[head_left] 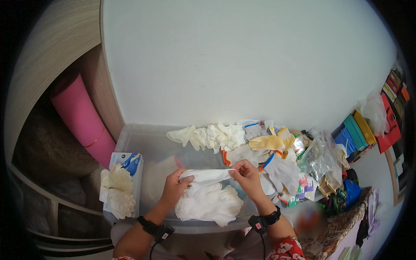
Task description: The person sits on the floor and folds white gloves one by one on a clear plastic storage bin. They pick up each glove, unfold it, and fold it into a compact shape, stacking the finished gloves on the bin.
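Between my two hands a white disposable glove (209,175) is stretched out sideways. My left hand (175,187) pinches its left end, and my right hand (247,177) pinches the right end near the wrist side or fingers; I cannot tell which. Just below it lies a pile of white gloves (210,203) on the translucent plastic bin lid (149,167). Farther back, a heap of cream rubber gloves (219,136) rests along the wall. Knitted work gloves (281,171) with orange and blue cuffs, some yellow-coated, spread to the right of my right hand.
A blue-and-white glove box (135,173) with cream gloves bulging out stands at the left. Behind it leans a rolled pink mat (84,115) inside a shelf. Clear plastic bags (320,154) and packets crowd the right. Colored boxes (355,132) stand farther right, against the white wall (242,65).
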`<state>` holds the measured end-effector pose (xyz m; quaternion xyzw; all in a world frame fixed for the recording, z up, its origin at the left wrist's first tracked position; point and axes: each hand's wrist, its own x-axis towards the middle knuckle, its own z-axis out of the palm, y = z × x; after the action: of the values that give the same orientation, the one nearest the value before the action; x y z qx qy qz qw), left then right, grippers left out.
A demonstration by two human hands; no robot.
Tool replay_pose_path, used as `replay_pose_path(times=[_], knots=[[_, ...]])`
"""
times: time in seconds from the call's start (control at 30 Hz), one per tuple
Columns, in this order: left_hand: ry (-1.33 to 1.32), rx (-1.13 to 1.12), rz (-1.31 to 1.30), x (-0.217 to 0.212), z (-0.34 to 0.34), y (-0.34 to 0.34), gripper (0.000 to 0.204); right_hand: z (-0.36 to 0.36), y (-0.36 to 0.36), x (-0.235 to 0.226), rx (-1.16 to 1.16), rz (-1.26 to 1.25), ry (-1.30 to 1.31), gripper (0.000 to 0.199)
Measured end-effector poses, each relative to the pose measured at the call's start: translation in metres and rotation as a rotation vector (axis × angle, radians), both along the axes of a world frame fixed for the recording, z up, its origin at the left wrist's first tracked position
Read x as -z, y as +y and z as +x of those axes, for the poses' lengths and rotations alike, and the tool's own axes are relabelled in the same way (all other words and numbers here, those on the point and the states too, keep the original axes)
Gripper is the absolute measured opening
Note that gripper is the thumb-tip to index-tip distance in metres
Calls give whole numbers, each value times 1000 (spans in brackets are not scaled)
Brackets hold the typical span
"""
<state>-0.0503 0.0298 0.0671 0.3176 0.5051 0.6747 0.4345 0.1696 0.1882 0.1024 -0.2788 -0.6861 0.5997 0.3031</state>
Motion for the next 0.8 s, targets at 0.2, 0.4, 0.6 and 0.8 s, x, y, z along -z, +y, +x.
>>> replay_pose_path(times=[0.2,0.4,0.6,0.8], knots=[[183,184,-9,-8,6,-13,23,-21,-41,-34,-210,486,-109,81],[479,449,-20,-11,4,-17,23,-33,-59,-16,-501,365,-164,81],[413,579,-55,-22,0,-24,27,-29,-52,-20,-588,164,-243,60],[136,471,-99,-28,-2,-28,44,-25,-43,-11,-494,126,-380,29]])
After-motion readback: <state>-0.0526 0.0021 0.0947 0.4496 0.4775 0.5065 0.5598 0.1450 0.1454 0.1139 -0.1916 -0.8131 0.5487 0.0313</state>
